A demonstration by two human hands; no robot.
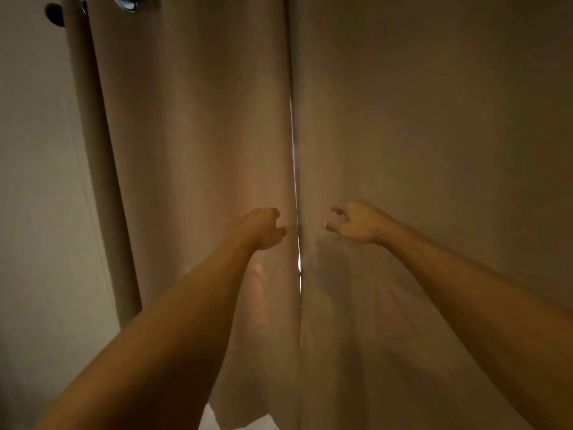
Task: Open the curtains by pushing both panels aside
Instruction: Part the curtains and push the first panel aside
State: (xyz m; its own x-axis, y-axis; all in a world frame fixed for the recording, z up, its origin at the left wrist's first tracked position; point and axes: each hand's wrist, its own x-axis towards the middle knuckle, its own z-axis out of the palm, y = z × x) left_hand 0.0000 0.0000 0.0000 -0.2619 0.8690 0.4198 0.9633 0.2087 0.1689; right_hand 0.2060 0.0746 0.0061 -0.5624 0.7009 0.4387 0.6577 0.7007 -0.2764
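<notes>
Two beige curtain panels hang shut in front of me, meeting at a thin bright slit (296, 181) down the middle. The left panel (192, 135) has a metal eyelet at its top. The right panel (434, 119) fills the right side. My left hand (263, 228) is stretched out at the inner edge of the left panel, fingers curled and close to the cloth. My right hand (353, 221) reaches toward the inner edge of the right panel, thumb and fingers apart, holding nothing. Whether the left fingers grip the cloth is unclear.
A pale wall (40, 212) runs down the left side beside a folded curtain pleat (102, 181). A bright patch of floor (210, 420) shows under the left panel's hem.
</notes>
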